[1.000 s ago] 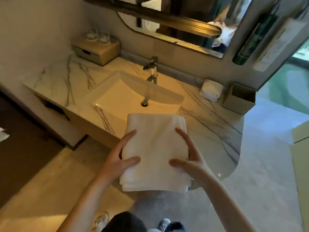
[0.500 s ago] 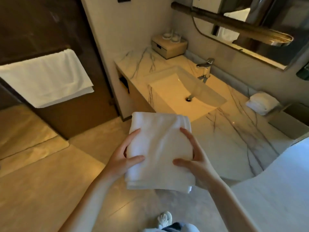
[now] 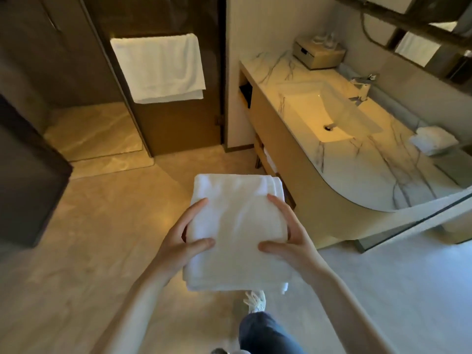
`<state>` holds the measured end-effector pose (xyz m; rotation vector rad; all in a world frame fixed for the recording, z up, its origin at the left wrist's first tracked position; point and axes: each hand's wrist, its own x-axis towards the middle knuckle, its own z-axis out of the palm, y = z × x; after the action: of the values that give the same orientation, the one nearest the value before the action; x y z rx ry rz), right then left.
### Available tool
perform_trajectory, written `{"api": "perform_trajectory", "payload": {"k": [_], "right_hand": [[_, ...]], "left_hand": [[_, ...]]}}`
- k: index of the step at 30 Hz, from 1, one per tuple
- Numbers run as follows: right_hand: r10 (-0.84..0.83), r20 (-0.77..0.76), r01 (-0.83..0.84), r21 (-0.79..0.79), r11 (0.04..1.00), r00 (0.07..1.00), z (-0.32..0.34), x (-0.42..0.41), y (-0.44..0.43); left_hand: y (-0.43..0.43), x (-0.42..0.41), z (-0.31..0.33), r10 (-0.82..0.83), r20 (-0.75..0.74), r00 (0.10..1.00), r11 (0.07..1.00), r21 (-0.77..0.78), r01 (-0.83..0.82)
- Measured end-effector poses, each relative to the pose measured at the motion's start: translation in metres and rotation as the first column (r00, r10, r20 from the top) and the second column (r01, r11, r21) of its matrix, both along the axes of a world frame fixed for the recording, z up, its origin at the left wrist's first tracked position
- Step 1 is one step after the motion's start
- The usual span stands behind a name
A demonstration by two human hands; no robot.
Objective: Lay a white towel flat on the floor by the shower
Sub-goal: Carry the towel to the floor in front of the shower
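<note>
A folded white towel [image 3: 236, 231] is held flat in front of me at waist height, above the tiled floor [image 3: 102, 226]. My left hand [image 3: 182, 238] grips its left edge, thumb on top. My right hand [image 3: 288, 233] grips the right edge the same way. The shower stall [image 3: 92, 131] with a raised stone floor lies at the far left, behind a dark glass door frame.
Another white towel [image 3: 161, 67] hangs on the dark door. The marble vanity [image 3: 357, 175] with a sink [image 3: 329, 111] and faucet fills the right. A small folded cloth [image 3: 433, 140] and a box [image 3: 318, 54] rest on it. A dark cabinet [image 3: 28, 180] stands left. My shoe [image 3: 255, 301] is below the towel.
My view has swung left, away from the sink and toward the shower and door. The folded towel stays held in both hands, carried clear of the counter.
</note>
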<state>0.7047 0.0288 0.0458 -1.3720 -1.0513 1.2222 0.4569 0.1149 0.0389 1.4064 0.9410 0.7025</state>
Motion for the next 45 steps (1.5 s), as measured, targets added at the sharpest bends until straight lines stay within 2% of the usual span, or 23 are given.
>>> {"api": "perform_trajectory", "payload": {"k": [10, 17, 28, 35, 45], "right_hand": [[0.196, 0.028, -0.196, 0.024, 0.980, 0.980, 0.010, -0.083, -0.072], [0.330, 0.051, -0.331, 0.013, 0.944, 0.943, 0.008, -0.122, -0.141], [0.476, 0.077, -0.478, 0.005, 0.879, 0.876, -0.004, -0.185, -0.234], [0.495, 0.070, -0.496, -0.016, 0.868, 0.866, -0.011, -0.267, -0.235], [0.447, 0.041, -0.448, 0.032, 0.893, 0.894, -0.016, -0.458, -0.180]], "left_hand": [[-0.122, -0.093, 0.001, 0.264, -0.042, 0.964, 0.961, 0.099, -0.259], [-0.236, -0.122, -0.004, 0.435, 0.000, 0.900, 0.899, 0.050, -0.435], [-0.373, -0.187, -0.002, 0.576, -0.078, 0.814, 0.817, 0.028, -0.576], [-0.388, -0.269, -0.006, 0.578, -0.057, 0.814, 0.816, 0.069, -0.574], [-0.325, -0.461, 0.000, 0.536, -0.148, 0.831, 0.843, 0.136, -0.520]]}}
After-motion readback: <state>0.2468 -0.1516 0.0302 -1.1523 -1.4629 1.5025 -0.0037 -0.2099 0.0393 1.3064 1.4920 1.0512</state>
